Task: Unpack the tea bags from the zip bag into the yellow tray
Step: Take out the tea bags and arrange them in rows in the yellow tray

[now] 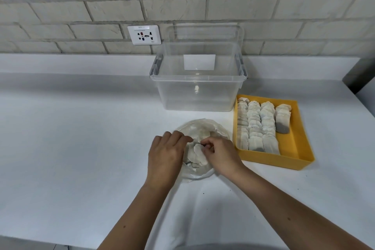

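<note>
Yellow tray (pixel 296 142) mostly filled, mid-unpack: L hand (pixel 164 154) grips zip bag (pixel 203 126), R hand (pixel 221 152) pinches tea bags (pixel 197 154) inside; next prob lift-out into short 4th row.

You have no legible text here. The label strip (pixel 143 27) atop the wall socket (pixel 144 35) is too blurred to read.

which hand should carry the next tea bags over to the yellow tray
Right. The right hand pinches tea bags in the zip bag, and the yellow tray lies on its side; the left hand holds that bag.
</note>
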The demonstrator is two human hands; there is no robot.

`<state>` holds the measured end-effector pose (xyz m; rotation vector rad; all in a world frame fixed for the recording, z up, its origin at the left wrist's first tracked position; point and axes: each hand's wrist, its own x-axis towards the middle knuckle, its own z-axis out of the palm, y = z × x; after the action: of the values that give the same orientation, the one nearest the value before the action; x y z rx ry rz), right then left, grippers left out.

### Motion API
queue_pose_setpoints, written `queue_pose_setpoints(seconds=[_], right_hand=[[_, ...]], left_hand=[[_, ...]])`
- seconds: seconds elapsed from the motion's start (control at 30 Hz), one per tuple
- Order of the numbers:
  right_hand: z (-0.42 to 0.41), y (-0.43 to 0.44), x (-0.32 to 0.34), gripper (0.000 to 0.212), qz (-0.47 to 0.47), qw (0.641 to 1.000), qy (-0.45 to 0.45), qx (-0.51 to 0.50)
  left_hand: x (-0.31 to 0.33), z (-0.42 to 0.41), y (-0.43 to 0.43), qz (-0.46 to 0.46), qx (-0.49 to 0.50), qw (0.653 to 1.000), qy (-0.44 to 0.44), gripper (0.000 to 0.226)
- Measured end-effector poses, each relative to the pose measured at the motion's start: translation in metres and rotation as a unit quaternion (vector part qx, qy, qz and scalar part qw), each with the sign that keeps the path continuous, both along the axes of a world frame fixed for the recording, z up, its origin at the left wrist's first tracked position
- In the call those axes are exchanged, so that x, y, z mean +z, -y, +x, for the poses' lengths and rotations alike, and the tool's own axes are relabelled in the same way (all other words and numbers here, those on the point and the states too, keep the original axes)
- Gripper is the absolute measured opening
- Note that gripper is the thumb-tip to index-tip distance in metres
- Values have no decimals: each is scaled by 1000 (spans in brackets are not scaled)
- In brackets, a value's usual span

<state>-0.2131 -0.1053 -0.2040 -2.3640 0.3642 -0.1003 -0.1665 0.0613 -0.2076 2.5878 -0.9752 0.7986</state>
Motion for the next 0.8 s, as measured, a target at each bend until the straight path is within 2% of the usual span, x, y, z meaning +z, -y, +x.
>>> queue_pose_setpoints(seconds=[0.07, 0.17, 0.23, 0.33, 0.4, 0.63, 0.8], right_hand=[[1, 0, -2, 24, -16, 1000, 1, 9], [1, 1, -6, 34, -34, 999, -24, 29], [1, 2, -8, 40, -26, 999, -25, 31], [1, 5, -8, 43, -8, 999, -22, 32], [1, 6, -10, 43, -6, 999, -22, 35], [3, 8, -13, 25, -7, 999, -17, 30], [-3, 9, -10, 12, 12, 999, 33, 3]], left_hand=[[-4, -4, 8, 75, 30, 996, -35, 16], [-10, -4, 18, 127, 84, 982, -111, 19], [-12, -1, 17, 101, 76, 980, -154, 5], [-10, 4, 10, 60, 36, 969, -238, 43], [-6, 5, 5, 42, 2, 967, -252, 50], [-9, 10, 1, 5, -27, 957, -289, 11], [-14, 6, 1, -34, -22, 957, -288, 13]])
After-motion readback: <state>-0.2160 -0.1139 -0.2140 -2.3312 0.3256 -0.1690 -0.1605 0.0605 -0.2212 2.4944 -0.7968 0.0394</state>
